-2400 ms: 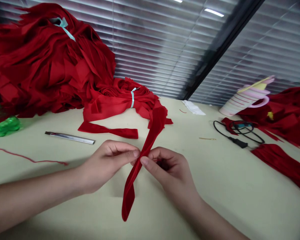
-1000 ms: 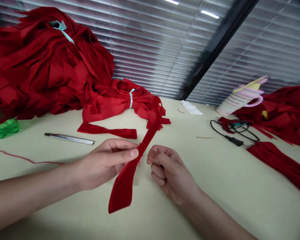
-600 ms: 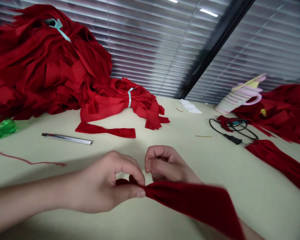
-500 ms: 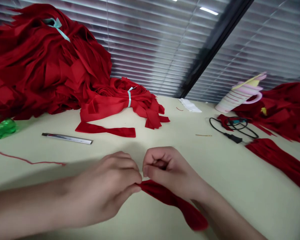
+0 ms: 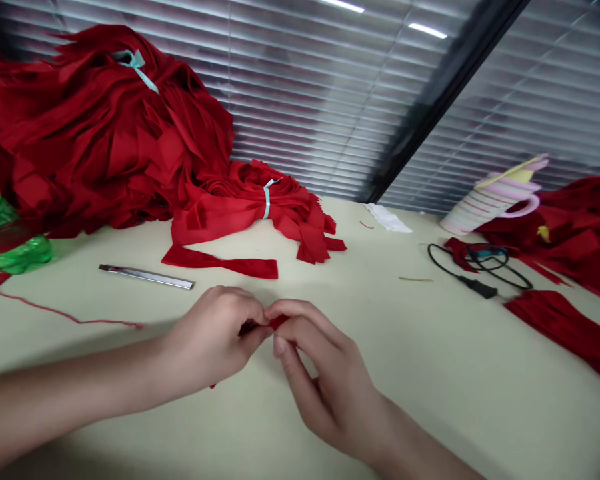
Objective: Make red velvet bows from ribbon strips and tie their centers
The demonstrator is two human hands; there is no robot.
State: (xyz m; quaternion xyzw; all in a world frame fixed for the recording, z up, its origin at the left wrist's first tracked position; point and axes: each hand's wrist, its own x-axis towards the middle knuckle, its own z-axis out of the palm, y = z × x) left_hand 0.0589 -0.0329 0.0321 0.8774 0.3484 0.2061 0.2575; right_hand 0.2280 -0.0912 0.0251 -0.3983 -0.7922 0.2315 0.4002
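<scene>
Your left hand (image 5: 207,340) and right hand (image 5: 327,380) meet near the middle of the worktop (image 5: 405,387), close to its front edge, with their fingertips almost touching. Between them you pinch a red fabric strip (image 5: 279,322). Your left fingers are curled closed around it with the thumb pressed in, and your right thumb and forefinger are shut on it from the other side. Most of the strip is hidden inside your hands; only a small piece shows between them, and a tiny tip pokes out below your left hand.

Behind your hands lies a loose red strip (image 5: 220,267), just in front of a bundle of red strips (image 5: 250,213) tied with a pale blue band. A much bigger red fabric pile (image 5: 105,147) sits behind that at the back left corner, beside a green plastic bottle (image 5: 10,233). A metal ruler (image 5: 146,277) lies to your left, near a thin red thread (image 5: 65,317). Toward the right edge you have a black cable (image 5: 480,277), a pink-and-white stacked cone (image 5: 490,203), and more red fabric (image 5: 565,327).
</scene>
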